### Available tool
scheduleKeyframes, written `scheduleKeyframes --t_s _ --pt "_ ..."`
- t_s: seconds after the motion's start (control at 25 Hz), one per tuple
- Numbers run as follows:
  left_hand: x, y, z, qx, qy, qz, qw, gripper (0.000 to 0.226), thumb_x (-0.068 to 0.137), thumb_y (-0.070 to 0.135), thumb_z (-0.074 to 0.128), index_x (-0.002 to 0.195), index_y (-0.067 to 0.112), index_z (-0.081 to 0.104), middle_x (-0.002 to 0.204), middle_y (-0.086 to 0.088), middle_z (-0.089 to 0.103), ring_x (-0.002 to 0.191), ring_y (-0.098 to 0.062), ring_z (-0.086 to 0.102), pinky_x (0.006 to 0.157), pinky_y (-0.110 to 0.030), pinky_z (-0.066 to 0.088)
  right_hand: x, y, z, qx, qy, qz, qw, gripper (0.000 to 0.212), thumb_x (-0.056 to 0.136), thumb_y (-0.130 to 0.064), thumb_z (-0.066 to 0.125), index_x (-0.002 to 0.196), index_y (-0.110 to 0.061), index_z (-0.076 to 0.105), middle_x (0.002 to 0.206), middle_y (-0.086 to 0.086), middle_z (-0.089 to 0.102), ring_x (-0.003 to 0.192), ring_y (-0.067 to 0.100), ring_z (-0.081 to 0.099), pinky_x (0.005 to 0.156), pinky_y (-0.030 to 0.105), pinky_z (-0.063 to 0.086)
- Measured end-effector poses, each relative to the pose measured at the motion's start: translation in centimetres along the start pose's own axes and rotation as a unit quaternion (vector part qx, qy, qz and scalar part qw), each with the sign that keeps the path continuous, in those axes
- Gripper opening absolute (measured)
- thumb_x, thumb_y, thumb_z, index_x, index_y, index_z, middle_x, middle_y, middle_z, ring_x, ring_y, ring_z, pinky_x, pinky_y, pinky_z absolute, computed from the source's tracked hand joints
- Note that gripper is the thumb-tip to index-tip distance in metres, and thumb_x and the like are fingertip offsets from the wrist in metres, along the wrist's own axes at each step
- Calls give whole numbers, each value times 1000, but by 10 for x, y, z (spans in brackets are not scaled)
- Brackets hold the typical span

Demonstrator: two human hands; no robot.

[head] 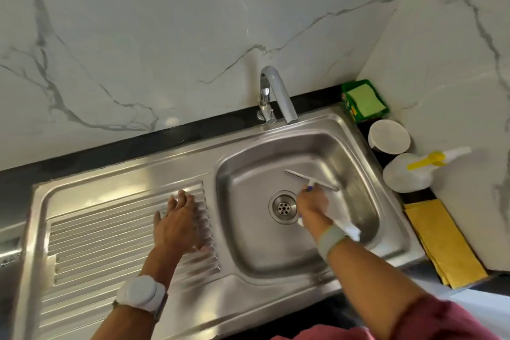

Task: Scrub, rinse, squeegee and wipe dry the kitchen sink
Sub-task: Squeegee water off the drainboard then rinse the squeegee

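Head view: squeegee (310, 180) step under way; right hand (311, 205) grips its handle, left hand (179, 225) rests flat, fingers spread, on the drainboard (96, 243). Next: pull toward drain (283, 207).

There was one camera, up on the person's head. It looked forward and down, close over the sink (278, 143), with both hands low in the picture and the wall (171, 36) filling the top.
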State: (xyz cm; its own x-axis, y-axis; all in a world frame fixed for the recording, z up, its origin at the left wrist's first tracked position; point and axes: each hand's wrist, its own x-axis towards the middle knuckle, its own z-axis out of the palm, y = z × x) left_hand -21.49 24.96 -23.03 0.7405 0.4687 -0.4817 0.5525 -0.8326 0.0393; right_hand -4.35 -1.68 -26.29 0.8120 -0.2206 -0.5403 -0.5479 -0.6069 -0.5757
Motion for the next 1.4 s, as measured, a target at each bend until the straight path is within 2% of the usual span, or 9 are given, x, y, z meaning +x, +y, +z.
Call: scheduleKeyframes --t_s 0.12,0.28,0.48,0.6,0.88,1.16,1.2,1.28,1.4 --pt "3 1 5 3 7 -5 1000 107 84 37 79 163 22 9 174 0 -1 160 -28 5 124 -62 19 -15 -18 59 -103 -60 -79 990 39 98 -18 47 134 -7 57 126 15 62 112 35 60 86 35 47" --pt "12 -3 10 6 17 -15 1000 100 86 27 77 162 20 12 174 -2 1 160 -31 5 124 -63 19 0 26 54 -324 -236 -301 866 58 104 -22 48 160 -18 36 138 19 58 123 41 59 95 40 47" --pt "11 1 16 9 -9 -13 1000 102 81 37 78 160 17 16 172 -4 8 158 -32 14 122 -62 22 67 -8 -27 -609 -394 -429 538 34 100 -37 54 133 -32 65 118 8 69 106 34 68 83 36 50" --pt "7 -5 19 -8 -15 0 1000 103 75 65 68 155 27 15 170 -1 13 154 -30 21 120 -64 24 66 -76 -18 -635 -244 -572 458 15 88 -31 74 99 -22 79 95 5 76 88 30 74 79 37 55" --pt "6 -1 8 15 -8 -9 1000 110 77 36 86 161 29 15 173 3 6 159 -29 11 120 -65 28 48 -55 -3 -564 -327 -449 612 43 100 -32 51 142 -41 56 127 -3 70 104 29 67 73 34 48" --pt "5 4 3 3 -8 -6 1000 92 83 38 80 156 28 25 167 3 24 156 -30 21 119 -66 27 34 46 -21 -209 -126 -39 969 45 105 -26 41 149 -17 48 130 17 66 98 38 72 75 38 58" --pt "4 5 1 5 -11 -7 1000 92 82 39 80 155 29 25 167 4 24 156 -30 21 119 -66 27 5 49 -1 -55 -132 76 987 35 105 -22 40 134 -11 56 113 18 67 76 35 72 57 38 58" --pt "3 1 1 5 -20 -11 1000 96 82 38 81 157 28 21 169 3 20 157 -30 18 120 -64 28 -50 38 39 222 -205 279 912 22 107 -19 36 106 -7 55 88 15 57 58 28 62 45 36 53" --pt "9 -5 7 7 -32 3 999 95 85 51 74 157 24 18 167 -4 23 156 -31 21 121 -59 31 -52 37 32 306 -218 289 880 31 109 -18 36 81 -9 46 68 12 51 46 21 54 42 32 50"
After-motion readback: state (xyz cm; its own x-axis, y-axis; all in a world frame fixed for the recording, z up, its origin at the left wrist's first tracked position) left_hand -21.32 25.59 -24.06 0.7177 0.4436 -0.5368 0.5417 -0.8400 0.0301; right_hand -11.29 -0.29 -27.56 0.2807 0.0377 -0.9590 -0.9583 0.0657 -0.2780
